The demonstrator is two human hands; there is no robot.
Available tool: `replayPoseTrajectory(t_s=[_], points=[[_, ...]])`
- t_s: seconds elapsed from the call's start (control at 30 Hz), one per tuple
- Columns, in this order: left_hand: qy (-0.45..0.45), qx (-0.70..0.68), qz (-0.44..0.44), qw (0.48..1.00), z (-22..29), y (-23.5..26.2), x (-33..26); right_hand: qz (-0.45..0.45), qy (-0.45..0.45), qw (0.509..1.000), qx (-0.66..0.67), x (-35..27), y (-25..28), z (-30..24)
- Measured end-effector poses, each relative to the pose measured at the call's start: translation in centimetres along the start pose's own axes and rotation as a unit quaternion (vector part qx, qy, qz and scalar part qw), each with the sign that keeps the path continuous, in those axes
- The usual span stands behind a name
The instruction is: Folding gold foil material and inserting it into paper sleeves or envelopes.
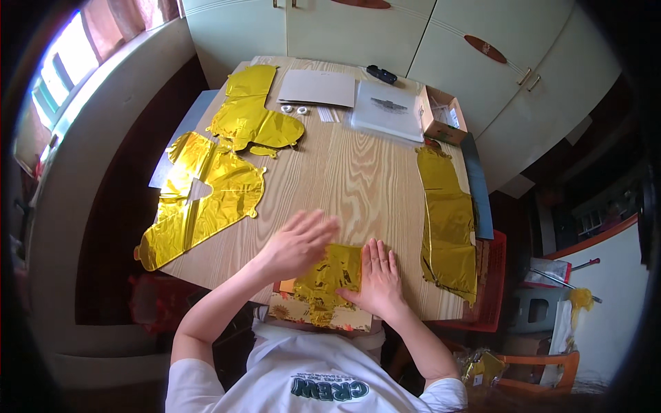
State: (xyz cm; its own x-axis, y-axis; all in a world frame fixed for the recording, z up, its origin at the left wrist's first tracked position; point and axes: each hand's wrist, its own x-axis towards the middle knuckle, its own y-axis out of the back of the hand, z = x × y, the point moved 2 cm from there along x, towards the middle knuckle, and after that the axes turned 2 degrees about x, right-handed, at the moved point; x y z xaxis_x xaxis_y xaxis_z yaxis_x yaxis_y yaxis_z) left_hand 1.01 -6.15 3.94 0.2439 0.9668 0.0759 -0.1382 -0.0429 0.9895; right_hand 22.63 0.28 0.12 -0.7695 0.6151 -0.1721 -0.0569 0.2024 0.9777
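Observation:
A crumpled gold foil balloon (330, 275) lies flat at the near edge of the wooden table (351, 172), partly over a patterned card (323, 316). My left hand (297, 242) hovers flat with fingers spread over the balloon's left upper corner. My right hand (377, 279) presses palm-down on its right side. Neither hand grips anything.
Two large gold foil balloons lie at the left, one near (200, 199) and one far (251, 113). A long gold foil balloon (447, 220) lies along the right edge. At the back are a grey sheet (317, 87), a clear plastic packet (387, 110), a small cardboard box (441, 113) and a dark object (381, 73).

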Motion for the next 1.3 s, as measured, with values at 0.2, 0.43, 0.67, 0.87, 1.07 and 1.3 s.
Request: replayPoseTrajectory(t_s=[0.2,0.43,0.67,0.87,1.07,1.3], points=[[-0.161,-0.072,-0.050,0.983,0.5,-3.7,2.4,0.025,0.005,0.999,0.024,0.0,0.0,0.1],[-0.157,-0.049,-0.045,0.985,0.3,-4.3,2.1,0.198,0.150,0.968,0.032,-2.3,0.5,-2.3],[-0.157,-0.057,-0.044,0.985,0.1,-4.4,2.2,0.145,0.157,0.968,0.135,-1.9,1.2,-3.7],[-0.159,-0.067,-0.039,0.984,-0.1,-4.5,2.1,0.166,0.126,0.963,0.168,-1.1,1.1,-4.0],[-0.162,-0.092,-0.035,0.982,-0.4,-4.8,2.2,0.253,0.130,0.947,0.149,0.0,0.8,-3.9],[-0.156,-0.146,-0.088,0.973,-0.8,-4.7,2.5,0.331,0.227,0.915,-0.039,0.3,2.6,-4.5]])
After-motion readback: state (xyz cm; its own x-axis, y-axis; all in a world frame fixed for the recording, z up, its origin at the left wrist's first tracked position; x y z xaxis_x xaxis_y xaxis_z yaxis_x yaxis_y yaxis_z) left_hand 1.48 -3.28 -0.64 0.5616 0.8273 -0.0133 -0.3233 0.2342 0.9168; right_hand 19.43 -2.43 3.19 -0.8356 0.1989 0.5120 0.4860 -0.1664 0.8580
